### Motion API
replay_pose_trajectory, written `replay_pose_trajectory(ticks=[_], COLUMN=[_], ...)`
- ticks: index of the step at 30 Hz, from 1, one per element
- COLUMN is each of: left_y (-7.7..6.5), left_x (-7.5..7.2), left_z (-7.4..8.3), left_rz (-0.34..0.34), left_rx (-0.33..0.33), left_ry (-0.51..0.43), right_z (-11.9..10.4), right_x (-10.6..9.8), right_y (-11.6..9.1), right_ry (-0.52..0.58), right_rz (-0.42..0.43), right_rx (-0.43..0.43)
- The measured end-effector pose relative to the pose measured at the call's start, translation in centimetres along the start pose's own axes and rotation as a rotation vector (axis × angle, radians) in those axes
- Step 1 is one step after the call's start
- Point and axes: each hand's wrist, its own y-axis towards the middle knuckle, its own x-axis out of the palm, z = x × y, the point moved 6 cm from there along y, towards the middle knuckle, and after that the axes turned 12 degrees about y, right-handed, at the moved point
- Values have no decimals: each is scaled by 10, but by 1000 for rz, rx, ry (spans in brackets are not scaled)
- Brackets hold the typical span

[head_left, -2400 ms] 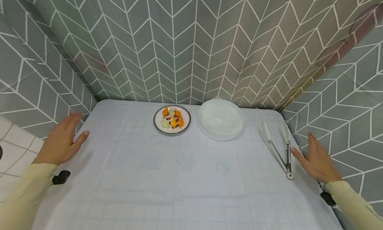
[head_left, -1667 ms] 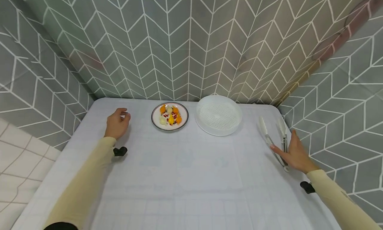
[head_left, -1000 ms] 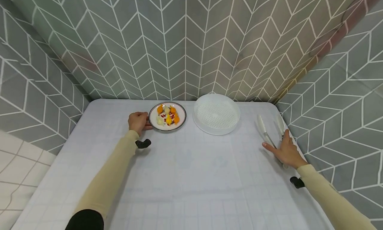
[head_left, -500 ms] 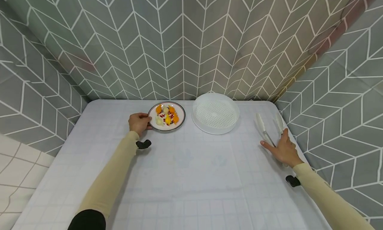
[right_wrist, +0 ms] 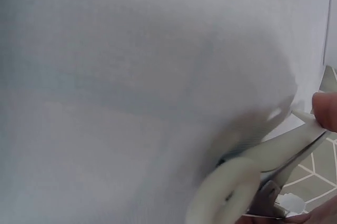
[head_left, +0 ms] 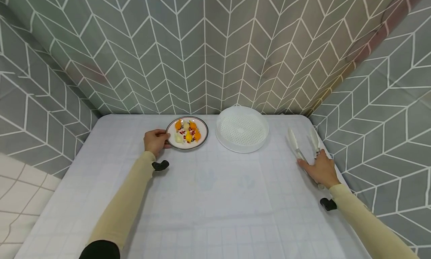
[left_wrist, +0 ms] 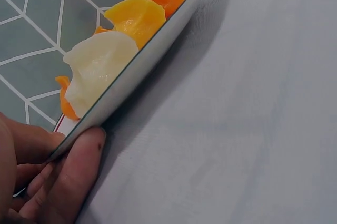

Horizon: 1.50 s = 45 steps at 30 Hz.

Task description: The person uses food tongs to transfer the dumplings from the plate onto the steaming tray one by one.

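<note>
I would judge that holding the plate steady while gathering up the tongs is the step in hand. The left hand [head_left: 155, 142] pinches the left rim of the dark-edged plate [head_left: 202, 126], 1 fingertip on the upper face and another finger underneath. I'd want the plate level and any motion slow: its 6 glossy pieces, 3 orange [head_left: 178, 125], 1 yellow [head_left: 189, 137] and 2 whitish [head_left: 179, 139], lie loose and could slide. A shadow falls below the rim, but I can't tell whether the plate is clear of the table [head_left: 215, 199].

The right hand [head_left: 321, 170] holds the tongs [head_left: 293, 141] near their ring end, thumb along 1 arm and fingers by the other, the tips spread apart and pointing away from me. An even squeeze from both sides, with the skin kept off the hinge, should serve best.

Both arms reach forward at a slant from the lower corners, the right one crossing the table's right edge. The plate sits near the back edge, just left of a round perforated white tray [head_left: 241, 130]; the tongs lie well apart, toward the right edge.
</note>
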Motion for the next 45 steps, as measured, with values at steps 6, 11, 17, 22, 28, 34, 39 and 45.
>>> replay_pose_trajectory(ticks=[6,11,17,22,28,34,39,45], left_y=[1,0,0,1,0,2,0,0], left_x=[-1,-1,0,1,1,1,0,1], left_z=[0,1,1,1,-1,-3,-1,-2], left_rz=[11,4,2,-7,-10,-1,-2,14], left_rx=[-4,-5,-3,4,3,5,27,48], left_ry=[-17,-23,-26,-32,-36,-33,-49,-55], right_z=[-2,-1,3,1,-19,-49,-81,-121], right_x=[-1,-2,-1,-3,-12,-18,-15,2], right_y=[4,7,7,6,9,14,16,17], right_ry=[30,36,-5,-27,29,85,130,157], right_rz=[25,43,70,111,160,195,204,210], right_rx=[0,-7,33,68,28,-28,-79,-174])
